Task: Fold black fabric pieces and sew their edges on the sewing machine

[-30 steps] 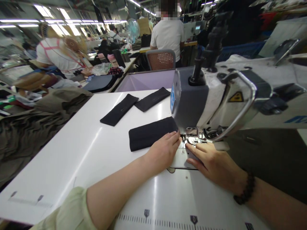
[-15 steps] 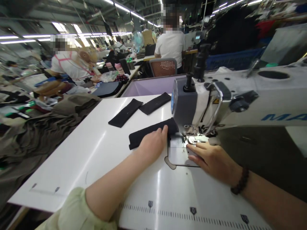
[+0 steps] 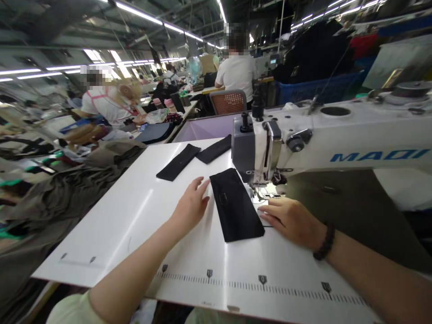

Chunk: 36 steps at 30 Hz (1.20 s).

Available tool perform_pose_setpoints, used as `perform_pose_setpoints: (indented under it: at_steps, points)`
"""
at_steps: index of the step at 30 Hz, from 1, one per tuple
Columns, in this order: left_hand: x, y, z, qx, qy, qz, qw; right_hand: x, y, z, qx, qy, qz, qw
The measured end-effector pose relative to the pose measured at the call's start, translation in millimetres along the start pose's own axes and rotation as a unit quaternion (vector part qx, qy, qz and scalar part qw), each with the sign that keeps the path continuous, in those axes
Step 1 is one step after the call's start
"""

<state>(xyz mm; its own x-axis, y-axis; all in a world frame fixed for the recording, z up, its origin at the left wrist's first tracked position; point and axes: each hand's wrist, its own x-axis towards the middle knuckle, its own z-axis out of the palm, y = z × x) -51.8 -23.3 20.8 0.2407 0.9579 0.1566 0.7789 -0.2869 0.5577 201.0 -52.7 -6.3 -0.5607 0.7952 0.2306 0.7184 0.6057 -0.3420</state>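
Observation:
A black rectangular fabric piece (image 3: 238, 209) lies flat on the white sewing table (image 3: 135, 234), its length running toward me, with a small pocket-like outline on its face. My left hand (image 3: 194, 200) is beside its far left corner, fingers apart and holding nothing. On the other side, my right hand (image 3: 286, 218) rests on the machine bed with fingers stretched toward the fabric's right edge. The sewing machine's needle and presser foot area (image 3: 261, 191) is lit, just beyond my right fingertips. Whether those fingertips touch the fabric I cannot tell.
Two more black pieces, a left one (image 3: 178, 162) and a right one (image 3: 216, 149), lie farther back. The sewing machine (image 3: 337, 135) spans the right side. Crumpled brown-grey fabric (image 3: 91, 189) borders the table's left. A person in white (image 3: 236, 74) sits ahead by a chair (image 3: 229, 102).
The black piece has turned from lying crosswise to pointing toward me and come nearer. My left hand has let go of it and moved left. My right hand stays by the needle.

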Motion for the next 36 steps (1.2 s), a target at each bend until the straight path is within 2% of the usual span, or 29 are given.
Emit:
perform_pose_setpoints:
  at_steps: [2,4,7,11,14,19,29,36]
  points:
    - [-6.1,11.7,7.3,0.106,-0.074,0.123,0.984,-0.3,-0.3,0.6,0.002,-0.002,-0.001,1.000]
    - [-8.3,26.7,16.0,0.184,-0.131,0.237,0.945,-0.9,-0.9,0.9,0.002,-0.006,-0.012,1.000]
    - [-2.0,42.4,30.2,0.228,-0.152,0.310,0.910,-1.6,-2.1,0.9,-0.006,-0.013,-0.039,0.999]
    - [13.5,42.9,42.3,0.237,-0.147,0.340,0.898,-0.6,-3.9,0.8,-0.028,0.001,-0.061,0.998]
    - [19.2,36.5,47.0,0.221,-0.119,0.355,0.901,1.5,-4.4,1.2,-0.038,0.019,-0.056,0.998]
    - [19.5,28.5,53.6,0.200,-0.074,0.373,0.903,3.0,-3.8,2.8,-0.038,0.030,-0.042,0.998]
    - [19.5,30.2,57.3,0.205,-0.042,0.389,0.897,3.9,-4.7,0.9,-0.045,0.043,-0.042,0.997]
    - [19.4,31.7,57.6,0.213,-0.040,0.393,0.894,4.5,-4.0,1.7,-0.048,0.043,-0.041,0.997]
